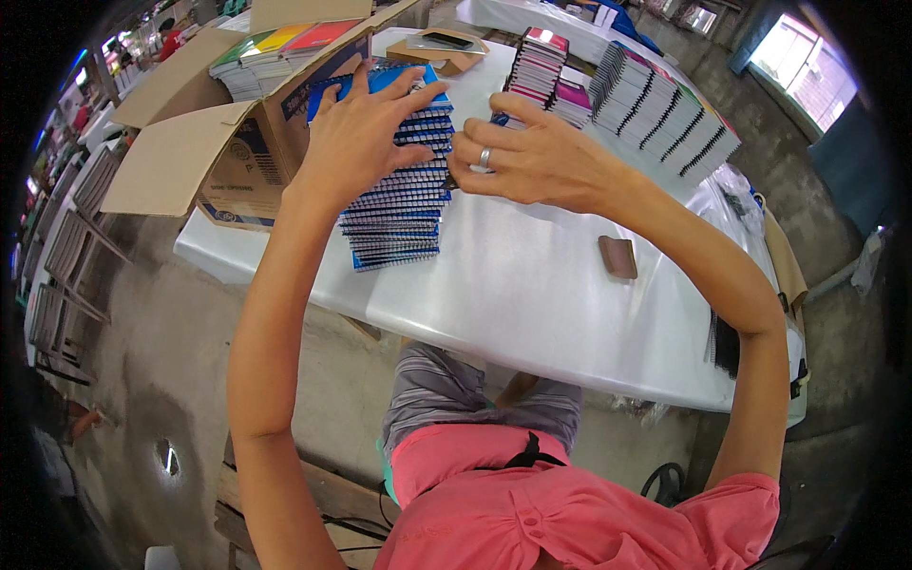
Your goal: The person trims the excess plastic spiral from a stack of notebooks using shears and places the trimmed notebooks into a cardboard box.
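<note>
The left hand is spread wide over the top of a leaning stack of blue spiral notebooks, which stands on the white table just beside an open cardboard box. The right hand, wearing a ring, is curled close by the stack's right side — a small dark thing shows at its fingertips, but I cannot tell what it is or how firmly it is held. A brown block lies nearer the person, with more notebooks stacked farther back.
</note>
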### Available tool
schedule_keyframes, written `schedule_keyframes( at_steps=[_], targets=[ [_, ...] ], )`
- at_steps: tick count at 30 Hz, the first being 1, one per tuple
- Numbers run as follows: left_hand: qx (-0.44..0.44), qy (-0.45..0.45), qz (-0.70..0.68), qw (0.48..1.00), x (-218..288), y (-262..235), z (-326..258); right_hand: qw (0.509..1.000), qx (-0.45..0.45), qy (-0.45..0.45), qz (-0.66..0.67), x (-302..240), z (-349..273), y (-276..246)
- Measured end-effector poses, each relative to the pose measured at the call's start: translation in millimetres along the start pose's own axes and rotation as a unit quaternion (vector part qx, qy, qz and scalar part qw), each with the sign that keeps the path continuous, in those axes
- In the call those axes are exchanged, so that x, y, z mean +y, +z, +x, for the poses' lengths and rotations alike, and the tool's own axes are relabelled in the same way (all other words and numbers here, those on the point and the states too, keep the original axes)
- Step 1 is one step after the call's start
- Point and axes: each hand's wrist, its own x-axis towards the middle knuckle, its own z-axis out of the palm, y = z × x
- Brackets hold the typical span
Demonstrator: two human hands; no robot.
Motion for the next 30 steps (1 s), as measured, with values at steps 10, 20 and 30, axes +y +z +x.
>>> schedule_keyframes(
  at_steps=[10, 20, 30],
  targets=[
    [-0.007, -0.011, 0.028, 1.0, 0.4, 3.2, 0.0, 0.997, 0.004, -0.045, -0.068, -2.6, -9.2, 21.9],
    [0.011, 0.0, 0.019, 1.0, -2.4, 7.5, -1.8, 0.995, -0.033, 0.083, -0.043, -35.4, 2.1, 2.0],
    [0.031, 0.038, 0.08, 0.996, 11.9, -1.7, -4.8, 0.996, 0.003, -0.02, -0.088, -8.6, -5.2, 12.0]
  ],
)
